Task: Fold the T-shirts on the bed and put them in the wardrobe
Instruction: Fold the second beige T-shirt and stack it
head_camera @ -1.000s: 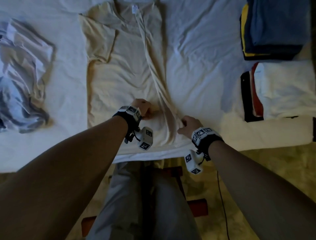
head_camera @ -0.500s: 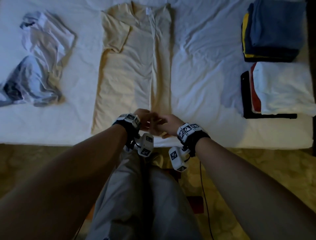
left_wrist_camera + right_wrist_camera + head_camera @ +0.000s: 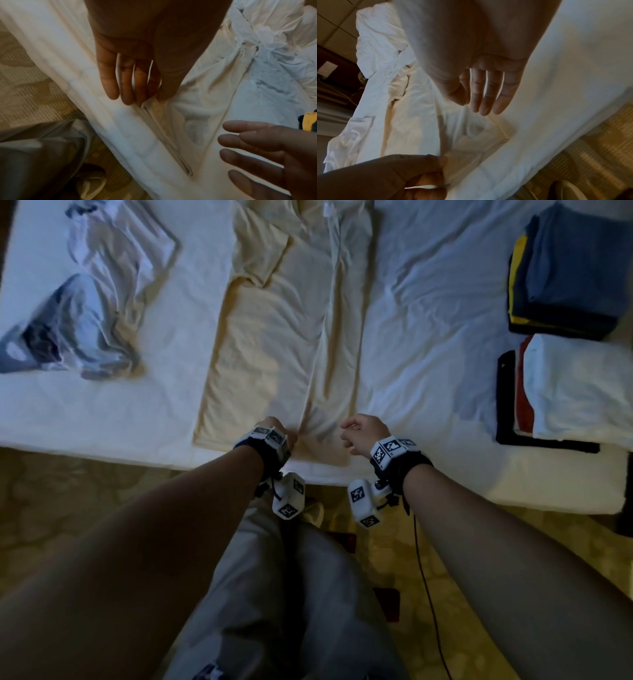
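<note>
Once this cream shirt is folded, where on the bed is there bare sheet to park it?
Bare sheet lies between the cream T-shirt and the folded stacks on the right, widest there. A narrower strip separates the shirt from the crumpled T-shirt on the left. The right edge is crowded: two stacks. The left hand pinches the hem; the right hand hovers.

Bedroom, hotel-like or domestic. Bed [image 3: 102, 419] with white fitted sheet and thick mattress edge; crumpled white duvet [image 3: 375, 40] heaped at far end. Patterned beige carpet [image 3: 68, 508] beside it. Dark wood furniture [image 3: 332, 75] against a paneled wall. Stacks of folded clothes [image 3: 575, 268] and a loose crumpled garment [image 3: 102, 285] lie on the sheet. Dim, warm light.
</note>
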`<state>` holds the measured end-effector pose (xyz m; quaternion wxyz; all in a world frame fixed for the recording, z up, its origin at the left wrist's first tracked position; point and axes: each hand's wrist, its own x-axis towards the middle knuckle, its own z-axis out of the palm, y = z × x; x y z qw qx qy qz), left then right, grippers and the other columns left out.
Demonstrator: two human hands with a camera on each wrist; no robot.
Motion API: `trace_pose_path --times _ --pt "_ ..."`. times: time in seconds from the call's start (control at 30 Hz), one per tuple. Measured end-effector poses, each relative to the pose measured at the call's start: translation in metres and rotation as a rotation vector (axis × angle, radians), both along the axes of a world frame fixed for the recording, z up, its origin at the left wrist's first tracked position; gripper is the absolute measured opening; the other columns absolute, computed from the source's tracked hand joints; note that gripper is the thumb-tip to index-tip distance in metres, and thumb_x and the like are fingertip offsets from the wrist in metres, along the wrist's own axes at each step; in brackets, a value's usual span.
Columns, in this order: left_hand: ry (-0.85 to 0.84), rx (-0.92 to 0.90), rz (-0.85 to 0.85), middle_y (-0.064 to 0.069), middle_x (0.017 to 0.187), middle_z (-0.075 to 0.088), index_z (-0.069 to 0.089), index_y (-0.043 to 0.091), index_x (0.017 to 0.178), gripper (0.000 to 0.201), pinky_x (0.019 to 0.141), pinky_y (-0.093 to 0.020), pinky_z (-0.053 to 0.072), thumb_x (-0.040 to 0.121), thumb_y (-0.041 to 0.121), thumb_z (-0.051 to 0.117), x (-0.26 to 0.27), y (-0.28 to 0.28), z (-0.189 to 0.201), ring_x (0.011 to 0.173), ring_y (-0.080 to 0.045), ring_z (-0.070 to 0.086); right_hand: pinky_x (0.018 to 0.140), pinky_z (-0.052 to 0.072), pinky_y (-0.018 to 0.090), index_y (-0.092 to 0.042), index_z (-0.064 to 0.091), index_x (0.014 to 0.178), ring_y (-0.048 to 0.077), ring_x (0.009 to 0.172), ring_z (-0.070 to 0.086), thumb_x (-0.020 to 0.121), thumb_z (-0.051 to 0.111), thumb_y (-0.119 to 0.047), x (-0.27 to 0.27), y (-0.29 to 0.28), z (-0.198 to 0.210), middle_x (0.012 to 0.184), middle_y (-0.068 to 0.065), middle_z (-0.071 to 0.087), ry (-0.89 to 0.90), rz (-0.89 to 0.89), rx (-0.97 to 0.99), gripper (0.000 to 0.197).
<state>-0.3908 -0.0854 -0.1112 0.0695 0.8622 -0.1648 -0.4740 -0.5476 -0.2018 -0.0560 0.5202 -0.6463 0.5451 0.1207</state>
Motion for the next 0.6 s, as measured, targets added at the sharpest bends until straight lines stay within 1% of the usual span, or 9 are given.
trace_pose_path --times 0.07,0.1,0.17,0.2,0.27,0.4,0.47,0.53,0.6 --pt "0.094 -0.072 0.075 -0.013 0.085 0.068 0.066 0.008 0.085 0.020 0.078 -0.040 0.059 0.088 0.028 0.064 0.016 -0.002 0.019 0.078 -0.029 0.066 0.078 0.060 0.034 -0.016 0.066 0.099 0.018 0.082 0.069 0.093 0.058 -0.013 0.012 -0.005 0.008 0.081 -0.004 0.065 -0.014 -0.020 -0.028 0.010" --pt "0.152 -0.131 0.174 -0.013 0.086 0.071 0.068 0.007 0.086 0.019 0.078 -0.043 0.059 0.089 0.026 0.064 0.024 -0.004 0.027 0.080 -0.030 0.069 0.077 0.060 0.034 -0.016 0.066 0.097 0.017 0.080 0.069 0.092 0.059 -0.013 0.020 -0.009 0.012 0.079 -0.004 0.066 -0.019 -0.025 -0.045 0.009" --pt "0.208 -0.243 0.343 -0.013 0.084 0.070 0.066 0.008 0.084 0.013 0.075 -0.040 0.058 0.091 0.019 0.062 0.045 -0.013 0.042 0.076 -0.029 0.068 0.077 0.061 0.036 -0.020 0.067 0.089 0.016 0.076 0.069 0.088 0.060 -0.011 0.037 -0.019 0.020 0.076 -0.004 0.067 -0.037 -0.036 -0.081 0.011" --pt "0.208 -0.292 0.377 -0.013 0.083 0.069 0.065 0.008 0.085 0.013 0.072 -0.039 0.056 0.092 0.017 0.061 0.056 -0.019 0.048 0.073 -0.027 0.065 0.077 0.061 0.038 -0.024 0.066 0.082 0.016 0.075 0.070 0.086 0.061 -0.011 0.047 -0.025 0.023 0.076 -0.003 0.069 -0.047 -0.039 -0.101 0.015" --pt "0.194 -0.344 0.408 -0.014 0.084 0.067 0.065 0.005 0.090 0.013 0.070 -0.039 0.055 0.093 0.016 0.059 0.081 -0.033 0.060 0.069 -0.026 0.062 0.077 0.060 0.042 -0.029 0.063 0.075 0.016 0.074 0.071 0.083 0.061 -0.012 0.070 -0.040 0.029 0.075 -0.002 0.070 -0.064 -0.040 -0.133 0.019" --pt "0.163 -0.390 0.454 -0.013 0.085 0.065 0.061 0.005 0.093 0.013 0.072 -0.039 0.053 0.095 0.017 0.057 0.139 -0.065 0.080 0.070 -0.026 0.061 0.079 0.060 0.045 -0.029 0.063 0.073 0.017 0.072 0.070 0.084 0.060 -0.012 0.121 -0.071 0.035 0.073 -0.002 0.070 -0.098 -0.062 -0.146 0.020" --pt "0.126 -0.385 0.476 -0.010 0.084 0.066 0.062 0.006 0.095 0.014 0.074 -0.039 0.056 0.094 0.019 0.057 0.168 -0.082 0.081 0.074 -0.024 0.063 0.080 0.059 0.046 -0.028 0.063 0.073 0.017 0.073 0.071 0.083 0.060 -0.012 0.146 -0.087 0.033 0.073 -0.001 0.071 -0.113 -0.062 -0.137 0.019" --pt "0.096 -0.361 0.478 -0.008 0.082 0.066 0.063 0.006 0.096 0.016 0.071 -0.037 0.056 0.094 0.021 0.058 0.196 -0.100 0.083 0.072 -0.023 0.064 0.079 0.059 0.047 -0.028 0.064 0.073 0.019 0.075 0.071 0.082 0.060 -0.013 0.170 -0.102 0.030 0.072 -0.002 0.072 -0.116 -0.059 -0.135 0.019" --pt "0.064 -0.339 0.464 -0.011 0.081 0.065 0.064 0.005 0.091 0.021 0.070 -0.037 0.055 0.092 0.025 0.060 0.222 -0.119 0.077 0.069 -0.026 0.063 0.078 0.060 0.046 -0.029 0.063 0.073 0.019 0.076 0.071 0.083 0.059 -0.013 0.191 -0.116 0.026 0.074 -0.002 0.071 -0.111 -0.055 -0.123 0.019"
